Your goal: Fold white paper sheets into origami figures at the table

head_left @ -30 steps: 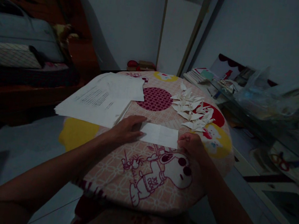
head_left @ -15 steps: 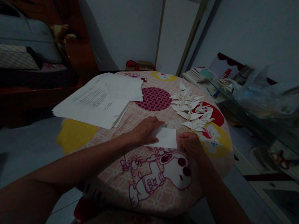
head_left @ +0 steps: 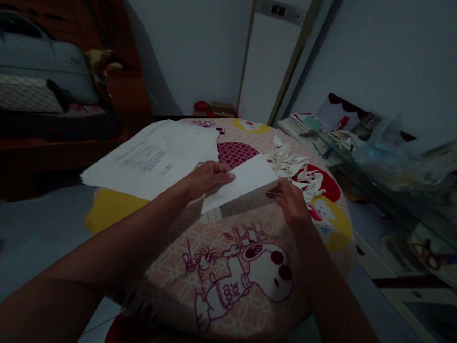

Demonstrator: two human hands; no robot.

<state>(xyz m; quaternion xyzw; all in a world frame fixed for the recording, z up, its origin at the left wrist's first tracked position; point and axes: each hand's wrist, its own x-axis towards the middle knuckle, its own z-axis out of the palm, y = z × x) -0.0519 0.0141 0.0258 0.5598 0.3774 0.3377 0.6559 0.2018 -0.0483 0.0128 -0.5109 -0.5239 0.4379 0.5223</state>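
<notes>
A folded sheet of white paper [head_left: 246, 181] is held above the table, tilted, with a lower layer showing beneath its near edge. My left hand [head_left: 208, 179] grips its left side, thumb on top. At the right corner my right hand [head_left: 290, 199] pinches the paper between thumb and fingers. Beyond my right hand lies a cluster of white folded-paper cranes [head_left: 288, 158], partly hidden by the sheet. To the left of my left hand rests a stack of printed paper [head_left: 149, 156].
A patterned cloth [head_left: 188, 248] covers the round table. On the right stands a glass-topped cabinet [head_left: 373, 180] with plastic bags [head_left: 395, 155], papers and scissors [head_left: 426, 254]. A wooden bench [head_left: 131, 92] holding a grey bag [head_left: 32, 61] is at the left.
Both hands have lifted the paper off the table and turned it at an angle. It now shows a larger face and a loose lower layer. My left hand has moved left and away from me.
</notes>
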